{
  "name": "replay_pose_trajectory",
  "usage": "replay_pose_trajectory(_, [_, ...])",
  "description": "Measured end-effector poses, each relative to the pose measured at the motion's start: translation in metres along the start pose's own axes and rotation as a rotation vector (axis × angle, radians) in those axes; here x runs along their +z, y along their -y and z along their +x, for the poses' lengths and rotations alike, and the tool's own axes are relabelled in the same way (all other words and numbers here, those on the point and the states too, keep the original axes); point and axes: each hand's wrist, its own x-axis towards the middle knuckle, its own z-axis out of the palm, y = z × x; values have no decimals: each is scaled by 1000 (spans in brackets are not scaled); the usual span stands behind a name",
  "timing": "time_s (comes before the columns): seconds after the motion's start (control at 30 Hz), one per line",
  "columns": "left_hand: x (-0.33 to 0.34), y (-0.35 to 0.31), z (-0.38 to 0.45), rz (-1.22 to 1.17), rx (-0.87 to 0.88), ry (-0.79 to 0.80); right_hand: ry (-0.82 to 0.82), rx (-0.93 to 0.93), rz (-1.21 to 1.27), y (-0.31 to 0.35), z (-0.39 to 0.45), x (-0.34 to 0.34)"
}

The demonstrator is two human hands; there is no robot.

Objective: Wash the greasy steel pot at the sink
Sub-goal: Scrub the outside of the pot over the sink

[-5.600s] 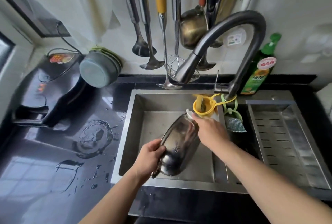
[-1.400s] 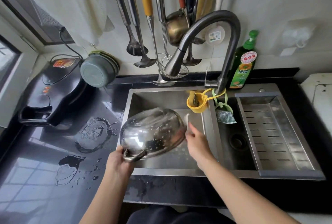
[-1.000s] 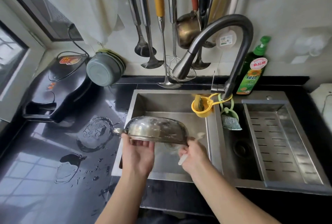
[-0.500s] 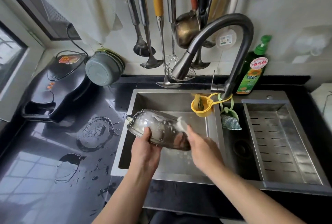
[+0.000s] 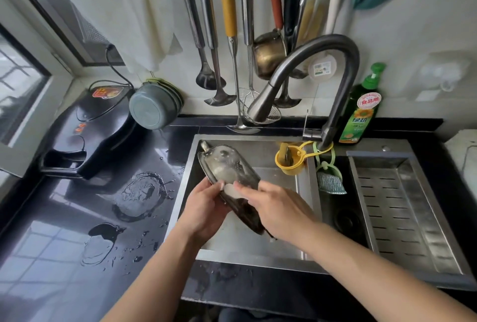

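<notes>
Pot is tilted on edge over the sink, left hand clamped on its rim, right hand fingers pinching a white pad against it. I'd scrub in small circles, turning the pot as you go

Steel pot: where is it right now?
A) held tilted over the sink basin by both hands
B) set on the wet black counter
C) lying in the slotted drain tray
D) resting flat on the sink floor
A: the left hand and right hand hold the steel pot tilted above the sink.
</notes>
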Motion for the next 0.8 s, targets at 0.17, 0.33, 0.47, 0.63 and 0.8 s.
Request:
replay_pose_trajectory(0.17, [-2, -7, 0, 7, 97, -31, -17, -76, -65, 18, 25, -11])
replay_pose_trajectory(0.33, [1, 10, -3, 123, 137, -50, -13, -73, -160, 35, 62, -26])
replay_pose_trajectory(0.47, [-4, 18, -10, 186, 123, 38, 20, 100, -176, 32, 85, -28])
replay_pose_trajectory(0.63, [-17, 22, -9, 65, 179, -24, 73, -111, -90, 37, 29, -4])
replay_pose_trajectory(0.8, [-11, 10, -11, -198, 160, -121, -199, 66, 0, 5, 23, 13])
